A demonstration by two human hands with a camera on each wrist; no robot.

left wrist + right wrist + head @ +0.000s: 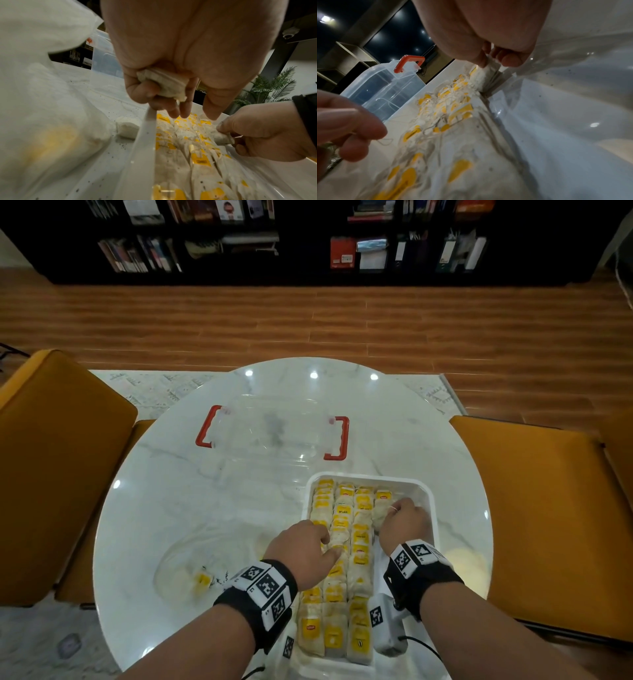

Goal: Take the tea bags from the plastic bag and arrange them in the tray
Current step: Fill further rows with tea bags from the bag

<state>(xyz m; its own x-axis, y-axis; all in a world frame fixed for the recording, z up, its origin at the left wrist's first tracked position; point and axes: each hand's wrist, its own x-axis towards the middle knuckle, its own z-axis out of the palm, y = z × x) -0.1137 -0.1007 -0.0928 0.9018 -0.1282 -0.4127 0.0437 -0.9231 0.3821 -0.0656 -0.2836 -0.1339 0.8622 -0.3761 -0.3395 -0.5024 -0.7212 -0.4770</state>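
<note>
While both hands work over the white tray [430, 491], the left hand [301, 553] has its grip curled round a crumpled tea bag [163, 82] above the tray's left rim, and the right hand [404, 525] pinches another tea bag [485, 75] at the tray's far right corner. Rows of yellow-tagged tea bags [359, 542] fill most of the tray. Left of the tray lies the clear plastic bag [185, 563], a few bags inside it. Beyond the tray stands a clear container with red handles [274, 433] on the round marble table [171, 474].
</note>
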